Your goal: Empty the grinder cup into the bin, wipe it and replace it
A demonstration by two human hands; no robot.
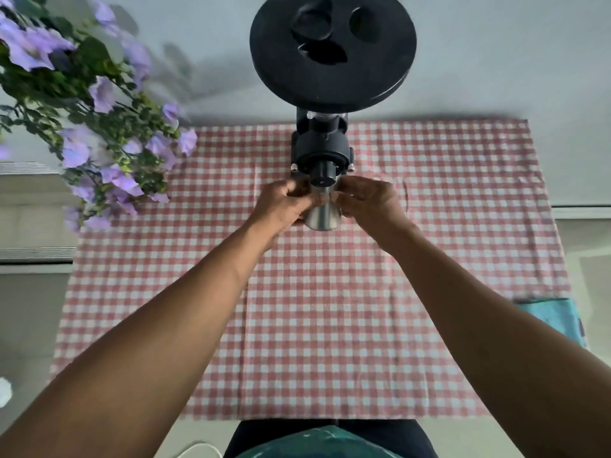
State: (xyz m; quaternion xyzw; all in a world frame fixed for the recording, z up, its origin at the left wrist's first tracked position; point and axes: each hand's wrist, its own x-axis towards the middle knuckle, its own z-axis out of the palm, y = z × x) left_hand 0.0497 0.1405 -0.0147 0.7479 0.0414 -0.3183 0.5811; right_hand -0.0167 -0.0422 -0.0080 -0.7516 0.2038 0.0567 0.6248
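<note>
Both hands on the steel grinder cup (pixel 322 215) under the grinder (pixel 325 153) spout, left hand (pixel 287 202) and right hand (pixel 365 199) fingers clamped round its upper wall; smooth metal, likely light, rigid, slippery; grip near rim, keep level; bin not visible.
</note>
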